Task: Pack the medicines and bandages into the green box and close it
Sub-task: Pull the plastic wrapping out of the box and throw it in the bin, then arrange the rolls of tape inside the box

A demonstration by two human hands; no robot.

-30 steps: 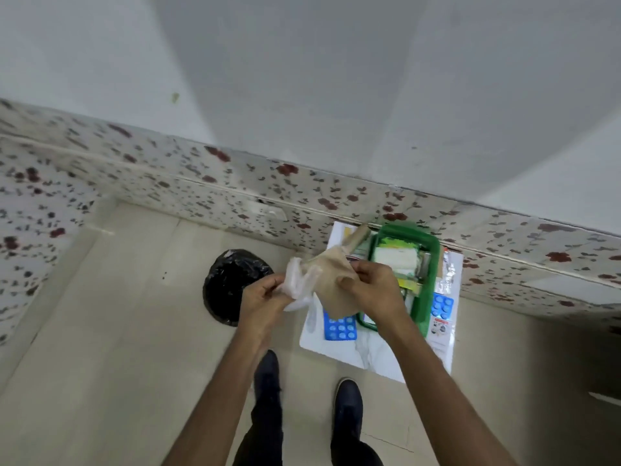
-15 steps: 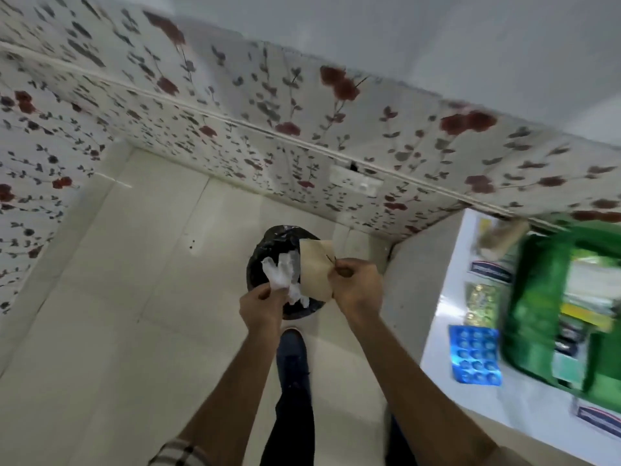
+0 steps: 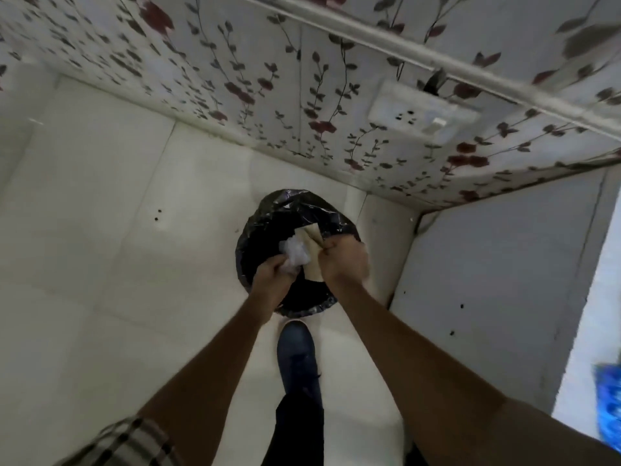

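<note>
My checked sleeve [image 3: 127,442] sits nearest, at the lower left, and my dark shoe [image 3: 297,356] stands on the pale tiled floor [image 3: 100,264] just short of the bin. Both forearms reach forward over it. My left hand [image 3: 272,279] is closed, pinching a crumpled clear plastic wrapper [image 3: 295,255]. My right hand [image 3: 342,260] is clenched around a tan paper piece [image 3: 311,243], which touches the wrapper. Both items hang above the opening of the bin lined with a black bag [image 3: 265,237]. Beyond it, floral wallpaper [image 3: 235,79] carries a white socket [image 3: 420,111]. The green box is out of view; only a blurred blue blister pack [image 3: 610,401] shows at the right edge, on a white table [image 3: 601,314].
</note>
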